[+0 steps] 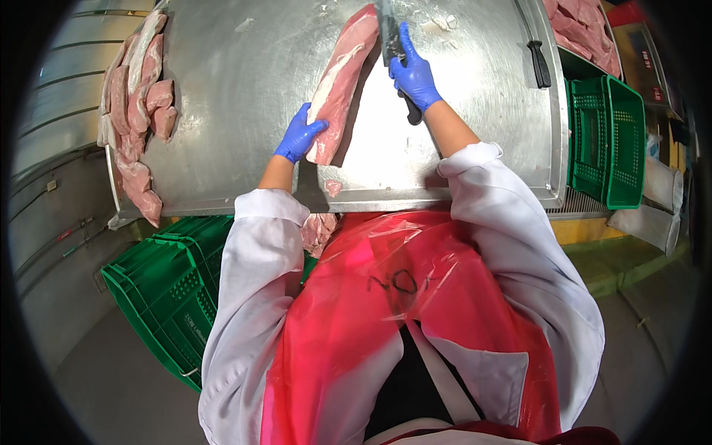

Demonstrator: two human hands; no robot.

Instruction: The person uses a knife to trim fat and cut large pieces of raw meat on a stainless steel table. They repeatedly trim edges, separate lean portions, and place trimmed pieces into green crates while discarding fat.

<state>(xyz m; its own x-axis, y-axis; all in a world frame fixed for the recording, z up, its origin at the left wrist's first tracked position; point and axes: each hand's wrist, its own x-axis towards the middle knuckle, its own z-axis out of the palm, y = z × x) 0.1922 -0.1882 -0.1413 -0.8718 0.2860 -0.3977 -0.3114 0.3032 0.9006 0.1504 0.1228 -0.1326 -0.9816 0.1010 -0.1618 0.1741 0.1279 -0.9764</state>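
Note:
A long pork loin point(343, 81), pink with a strip of white fat, slants across the metal tray-like table top. Its near end is in the grip of my left hand point(299, 135), blue-gloved, with the thumb on top of the meat. My right hand point(415, 78), gloved the same way, is closed around a knife point(389, 37), index finger stretched toward the blade. The blade points away from me, right beside the loin's far end. Part of the black handle sticks out below my palm. A small meat scrap point(333, 188) lies near the front edge.
Several pork pieces point(137, 96) are heaped along the left edge. On the right rests a black-handled tool point(540, 67); beyond it is a container of meat point(582, 33). Green crates point(608, 141) stand at the right and lower left point(167, 289). White scraps point(440, 26) lie at the far side.

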